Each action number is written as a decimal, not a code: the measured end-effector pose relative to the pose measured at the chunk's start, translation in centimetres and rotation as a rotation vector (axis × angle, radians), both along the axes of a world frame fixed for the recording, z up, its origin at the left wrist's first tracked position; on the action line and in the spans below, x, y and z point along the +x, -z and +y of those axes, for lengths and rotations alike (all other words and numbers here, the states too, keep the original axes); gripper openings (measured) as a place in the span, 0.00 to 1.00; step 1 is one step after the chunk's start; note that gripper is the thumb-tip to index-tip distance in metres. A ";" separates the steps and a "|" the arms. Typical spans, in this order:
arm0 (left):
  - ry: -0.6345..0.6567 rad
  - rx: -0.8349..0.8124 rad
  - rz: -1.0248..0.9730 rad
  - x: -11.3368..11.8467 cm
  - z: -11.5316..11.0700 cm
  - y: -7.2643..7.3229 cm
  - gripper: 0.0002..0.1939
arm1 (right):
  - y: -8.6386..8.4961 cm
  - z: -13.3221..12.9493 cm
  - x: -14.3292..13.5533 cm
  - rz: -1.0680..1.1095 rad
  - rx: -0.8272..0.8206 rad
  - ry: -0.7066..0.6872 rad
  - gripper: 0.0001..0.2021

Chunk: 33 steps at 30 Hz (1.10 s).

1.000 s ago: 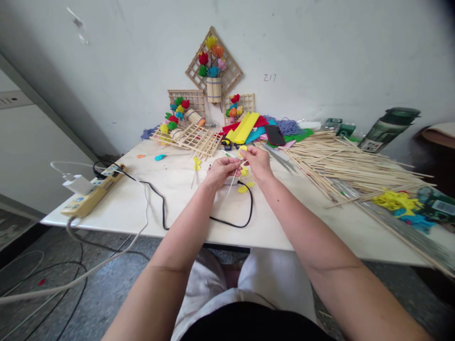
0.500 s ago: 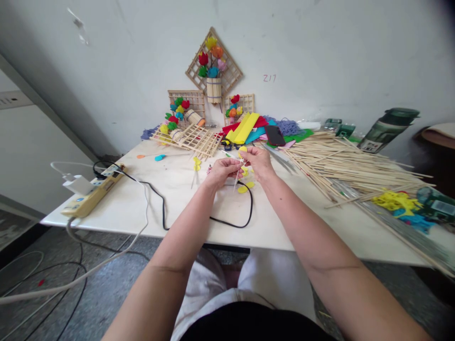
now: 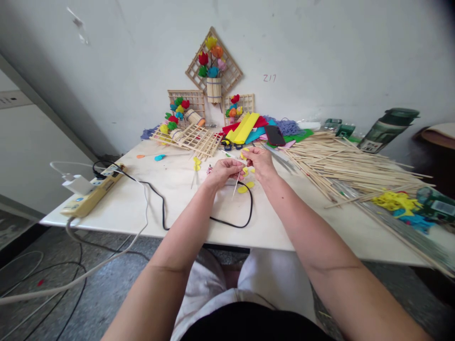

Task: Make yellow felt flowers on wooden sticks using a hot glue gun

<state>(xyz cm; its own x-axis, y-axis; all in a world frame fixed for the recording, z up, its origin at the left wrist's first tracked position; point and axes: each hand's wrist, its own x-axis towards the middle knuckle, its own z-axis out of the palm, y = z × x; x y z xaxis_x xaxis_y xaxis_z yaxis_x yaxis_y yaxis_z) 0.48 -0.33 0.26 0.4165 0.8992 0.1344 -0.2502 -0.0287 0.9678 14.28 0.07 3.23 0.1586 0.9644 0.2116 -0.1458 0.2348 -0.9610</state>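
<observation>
The left hand is pinching a thin white stick; the right hand, a yellow paper piece. Over-squeezing is probably risking creases.

Pale scuffed wall, white table; speckled grey floor

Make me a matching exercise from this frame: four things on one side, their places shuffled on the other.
1. thin stem
2. power strip
3. dark phone
4. diamond-shaped lattice

A. against the wall, higher than the other lattices
B. just right of the folded yellow sheets
C. in the fingers of the left hand
D. at the left end of the table, with a white plug in it

Pairs: 1-C, 2-D, 3-B, 4-A
</observation>
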 end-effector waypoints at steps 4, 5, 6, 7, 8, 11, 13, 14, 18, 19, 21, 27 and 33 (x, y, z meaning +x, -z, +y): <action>-0.006 0.002 0.000 0.1 -0.1 -0.1 0.21 | -0.2 0.0 0.2 -0.002 -0.034 -0.095 0.13; -0.002 0.005 -0.003 0.1 -0.1 -0.2 0.21 | -0.2 0.0 0.3 -0.011 -0.032 -0.124 0.14; 0.003 0.008 -0.004 0.1 -0.2 -0.3 0.21 | -0.3 0.0 0.4 -0.022 -0.027 -0.144 0.15; 0.009 0.010 -0.001 0.1 -0.2 -0.3 0.21 | -0.3 0.0 0.5 -0.035 -0.020 -0.151 0.15; 0.015 0.012 0.004 0.2 -0.2 -0.4 0.21 | -0.4 -0.1 0.5 -0.049 -0.009 -0.147 0.16; 0.026 0.008 0.017 0.2 -0.3 -0.5 0.21 | -0.6 -0.3 0.5 -0.094 0.029 -0.108 0.16; 0.031 0.006 0.015 0.2 -0.3 -0.5 0.21 | -0.7 -0.4 0.4 -0.110 0.047 -0.093 0.16; 0.034 0.005 0.013 0.1 -0.3 -0.4 0.21 | -0.7 -0.5 0.3 -0.111 0.052 -0.089 0.16; 0.030 -0.011 -0.011 0.0 -0.3 -0.4 0.20 | -0.7 -0.6 0.1 -0.085 0.071 -0.068 0.15; 0.025 -0.015 -0.021 0.0 -0.3 -0.4 0.20 | -0.6 -0.6 0.2 -0.077 0.070 -0.072 0.14; 0.015 -0.020 -0.044 0.0 -0.3 -0.4 0.19 | -0.5 -0.5 0.3 -0.062 0.058 -0.114 0.13; 0.034 -0.040 -0.078 -0.2 -0.1 -0.3 0.18 | -0.6 -0.3 0.9 -0.008 0.060 -0.285 0.16; 0.096 -0.021 -0.066 -0.3 0.0 -0.2 0.18 | -1.0 -0.7 0.7 -0.011 0.124 -0.263 0.14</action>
<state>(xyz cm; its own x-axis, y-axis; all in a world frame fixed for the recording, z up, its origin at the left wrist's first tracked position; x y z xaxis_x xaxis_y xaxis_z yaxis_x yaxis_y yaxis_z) 0.16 -0.37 0.47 0.4913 0.8587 0.1457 -0.3142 0.0187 0.9492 14.97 -0.66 4.24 -0.0963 0.9389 0.3303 -0.2070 0.3057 -0.9293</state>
